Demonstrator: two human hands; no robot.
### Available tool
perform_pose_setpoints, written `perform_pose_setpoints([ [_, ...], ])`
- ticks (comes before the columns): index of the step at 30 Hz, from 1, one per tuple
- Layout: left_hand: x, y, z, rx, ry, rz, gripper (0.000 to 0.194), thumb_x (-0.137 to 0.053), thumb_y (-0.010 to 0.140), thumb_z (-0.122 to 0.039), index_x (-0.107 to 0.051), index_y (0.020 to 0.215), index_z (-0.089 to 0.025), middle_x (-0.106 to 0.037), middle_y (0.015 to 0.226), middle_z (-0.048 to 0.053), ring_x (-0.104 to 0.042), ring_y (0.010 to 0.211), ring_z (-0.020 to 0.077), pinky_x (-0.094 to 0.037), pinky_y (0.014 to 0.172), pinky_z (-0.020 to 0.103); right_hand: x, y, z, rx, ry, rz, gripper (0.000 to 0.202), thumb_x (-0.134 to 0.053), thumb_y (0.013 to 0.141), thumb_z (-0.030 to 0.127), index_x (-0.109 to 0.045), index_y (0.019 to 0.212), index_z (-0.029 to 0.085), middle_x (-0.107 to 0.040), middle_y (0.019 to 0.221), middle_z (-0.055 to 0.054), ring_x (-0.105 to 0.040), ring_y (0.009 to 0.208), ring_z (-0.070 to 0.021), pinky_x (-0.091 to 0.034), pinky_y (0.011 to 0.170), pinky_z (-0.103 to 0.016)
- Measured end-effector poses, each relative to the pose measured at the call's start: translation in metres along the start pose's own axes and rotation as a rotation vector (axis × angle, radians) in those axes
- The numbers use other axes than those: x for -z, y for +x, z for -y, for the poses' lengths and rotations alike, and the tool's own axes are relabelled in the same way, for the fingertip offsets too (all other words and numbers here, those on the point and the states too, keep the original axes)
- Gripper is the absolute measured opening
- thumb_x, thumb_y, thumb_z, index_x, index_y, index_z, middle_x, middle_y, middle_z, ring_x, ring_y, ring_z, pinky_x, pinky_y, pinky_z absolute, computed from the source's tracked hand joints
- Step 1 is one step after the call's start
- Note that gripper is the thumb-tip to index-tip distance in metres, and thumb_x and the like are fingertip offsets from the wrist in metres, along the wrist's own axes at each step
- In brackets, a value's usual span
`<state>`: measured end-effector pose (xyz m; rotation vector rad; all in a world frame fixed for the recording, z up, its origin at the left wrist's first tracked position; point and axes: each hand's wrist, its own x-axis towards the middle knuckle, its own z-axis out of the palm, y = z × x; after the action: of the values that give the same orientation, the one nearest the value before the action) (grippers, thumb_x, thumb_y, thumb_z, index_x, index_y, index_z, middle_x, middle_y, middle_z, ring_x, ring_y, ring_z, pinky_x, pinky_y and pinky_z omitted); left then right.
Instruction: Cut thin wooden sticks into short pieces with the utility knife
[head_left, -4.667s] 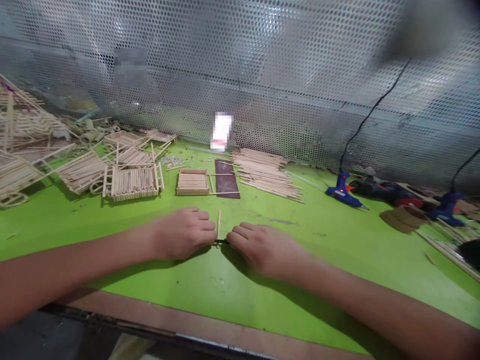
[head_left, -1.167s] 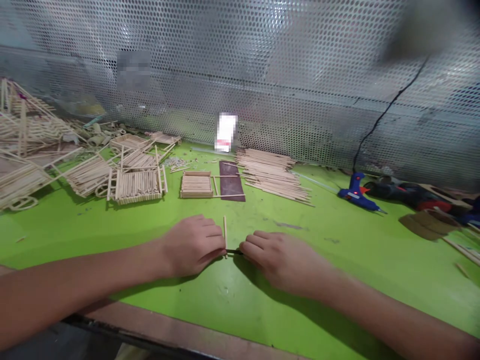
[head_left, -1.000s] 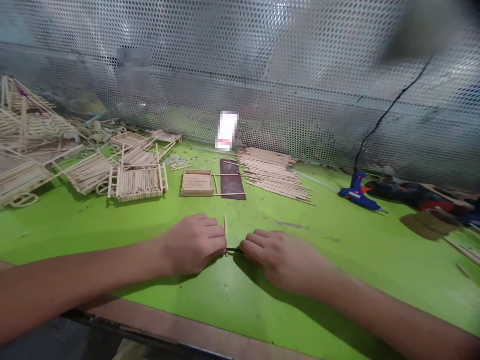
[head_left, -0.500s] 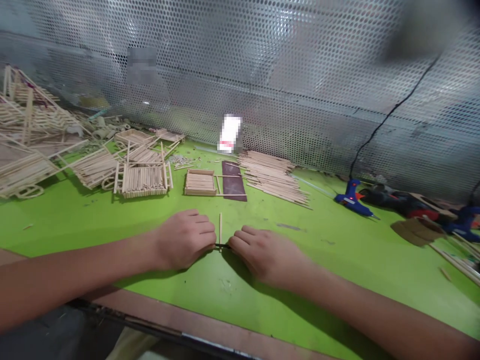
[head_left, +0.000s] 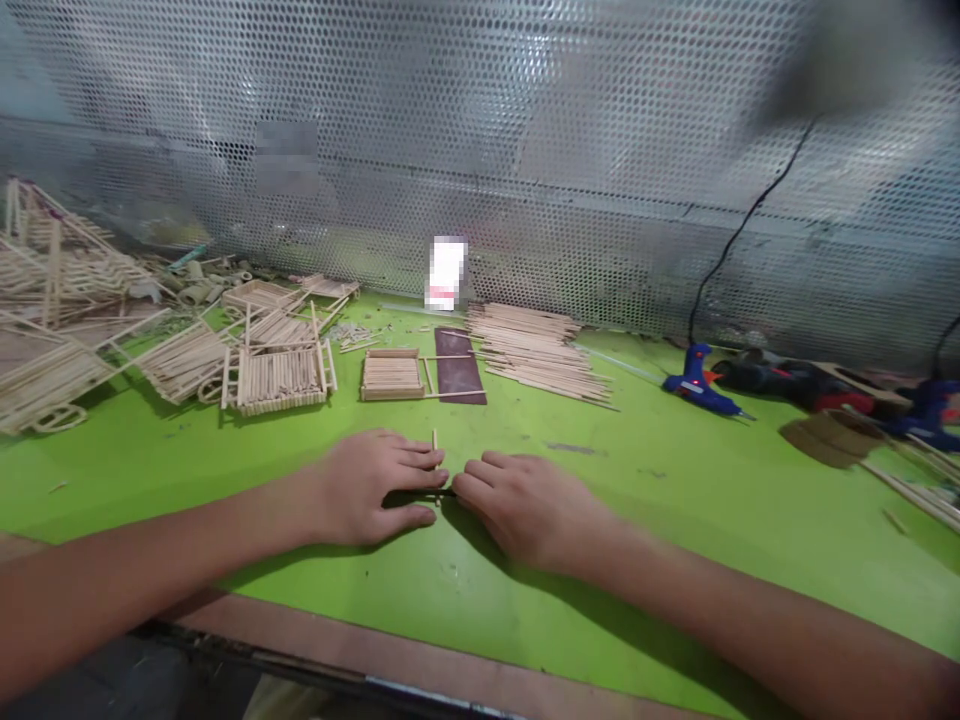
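Note:
My right hand (head_left: 525,500) is closed, fingers pressed together, on one end of a thin black strip (head_left: 420,493) that looks like a blade. The strip lies across a short wooden stick (head_left: 435,440) on the green table. My left hand (head_left: 382,485) is open beside it, thumb apart from the fingers, with the strip's other end passing through the gap. Its fingertips partly cover the stick, so I cannot tell whether they press on it. The end of the strip under my right hand is hidden.
Behind my hands lie a small stick-built cart (head_left: 394,375), a dark brown sheet (head_left: 459,370) and a pile of thin sticks (head_left: 536,350). More stick carts (head_left: 277,378) stand at left. A blue glue gun (head_left: 701,382) and a brown curved piece (head_left: 829,438) lie at right.
My left hand has let go of the black strip, opening its thumb away from its fingers, and its fingertips have moved right over the stick. My right hand keeps its grip.

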<state>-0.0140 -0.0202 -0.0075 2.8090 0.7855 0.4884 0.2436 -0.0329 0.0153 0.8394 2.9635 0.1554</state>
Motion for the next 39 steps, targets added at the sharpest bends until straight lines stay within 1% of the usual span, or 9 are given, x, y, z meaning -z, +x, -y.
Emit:
perform_pose_setpoints([
  [4, -0.001, 0.004, 0.001, 0.002, -0.006, -0.009, 0.042, -0.061, 0.1, -0.051, -0.074, 0.129, -0.022, -0.069, 0.137, 0.011, -0.07, 0.124, 0.0298, -0.057, 0.102, 0.046, 0.0, 0.0, 0.001, 0.001, -0.006, 0.002, 0.012, -0.061, 0.095, 0.015, -0.063, 0.106, 0.018, -0.069, 0.089, -0.004, -0.059, 0.079, -0.0206, -0.037, 0.066, -0.033],
  [10, -0.008, 0.011, 0.001, -0.002, 0.01, -0.101, 0.035, -0.064, 0.098, -0.05, -0.081, 0.106, -0.02, -0.077, 0.122, 0.011, -0.076, 0.111, 0.0302, -0.062, 0.09, 0.042, 0.0, 0.005, 0.003, -0.01, -0.004, 0.016, 0.008, -0.059, 0.098, 0.016, -0.062, 0.105, 0.018, -0.07, 0.092, -0.005, -0.059, 0.079, -0.0201, -0.037, 0.066, -0.033],
  [15, -0.01, 0.009, 0.0, -0.002, 0.034, -0.125, 0.03, -0.065, 0.099, -0.047, -0.08, 0.107, -0.022, -0.077, 0.122, 0.01, -0.076, 0.111, 0.0281, -0.061, 0.093, 0.041, 0.0, -0.001, 0.001, 0.009, -0.017, -0.007, 0.008, -0.06, 0.095, 0.013, -0.061, 0.101, 0.018, -0.068, 0.087, -0.004, -0.058, 0.077, -0.0198, -0.035, 0.065, -0.032],
  [20, -0.007, 0.007, -0.003, 0.0, 0.022, -0.132, 0.03, -0.062, 0.101, -0.045, -0.079, 0.106, -0.021, -0.078, 0.121, 0.01, -0.076, 0.111, 0.0271, -0.059, 0.094, 0.043, 0.0, -0.011, -0.002, 0.004, -0.007, -0.056, 0.01, -0.06, 0.092, 0.01, -0.061, 0.098, 0.019, -0.066, 0.082, -0.003, -0.056, 0.073, -0.0188, -0.032, 0.062, -0.032],
  [24, -0.002, 0.003, -0.007, -0.015, 0.023, -0.169, 0.033, -0.058, 0.104, -0.045, -0.075, 0.114, -0.019, -0.079, 0.119, 0.009, -0.075, 0.105, 0.0254, -0.056, 0.092, 0.043, 0.0, -0.012, -0.003, 0.004, 0.001, -0.057, 0.01, -0.059, 0.093, 0.01, -0.06, 0.097, 0.019, -0.066, 0.082, -0.003, -0.055, 0.073, -0.0187, -0.032, 0.062, -0.032],
  [26, -0.001, 0.002, -0.01, -0.031, 0.042, -0.196, 0.03, -0.056, 0.105, -0.041, -0.073, 0.111, -0.017, -0.08, 0.108, 0.008, -0.073, 0.095, 0.023, -0.053, 0.087, 0.04, -0.001, -0.012, -0.003, 0.001, 0.007, -0.056, 0.01, -0.06, 0.092, 0.01, -0.061, 0.098, 0.019, -0.066, 0.082, -0.003, -0.054, 0.073, -0.0185, -0.032, 0.062, -0.032],
  [30, -0.002, 0.005, -0.012, -0.049, 0.076, -0.21, 0.025, -0.052, 0.107, -0.027, -0.068, 0.092, -0.016, -0.073, 0.086, 0.005, -0.062, 0.079, 0.0178, -0.044, 0.075, 0.033, -0.003, -0.013, -0.004, -0.001, 0.026, -0.074, 0.011, -0.061, 0.091, 0.01, -0.061, 0.097, 0.019, -0.065, 0.082, -0.002, -0.053, 0.072, -0.0179, -0.032, 0.063, -0.032],
  [35, -0.001, 0.005, -0.01, -0.085, 0.105, -0.22, 0.027, -0.049, 0.106, -0.021, -0.063, 0.084, -0.016, -0.068, 0.082, 0.004, -0.054, 0.074, 0.0175, -0.038, 0.073, 0.032, -0.005, -0.006, -0.004, 0.019, 0.057, -0.077, 0.009, -0.06, 0.093, 0.011, -0.061, 0.097, 0.019, -0.067, 0.086, -0.002, -0.055, 0.074, -0.0178, -0.036, 0.064, -0.032],
  [39, 0.008, -0.006, -0.007, -0.082, 0.152, -0.169, 0.029, -0.047, 0.106, -0.021, -0.061, 0.082, -0.017, -0.064, 0.078, 0.003, -0.052, 0.073, 0.0179, -0.036, 0.073, 0.034, -0.001, 0.008, 0.002, 0.032, 0.059, -0.036, 0.011, -0.057, 0.095, 0.011, -0.062, 0.101, 0.019, -0.069, 0.09, -0.004, -0.058, 0.076, -0.0185, -0.039, 0.065, -0.031],
])
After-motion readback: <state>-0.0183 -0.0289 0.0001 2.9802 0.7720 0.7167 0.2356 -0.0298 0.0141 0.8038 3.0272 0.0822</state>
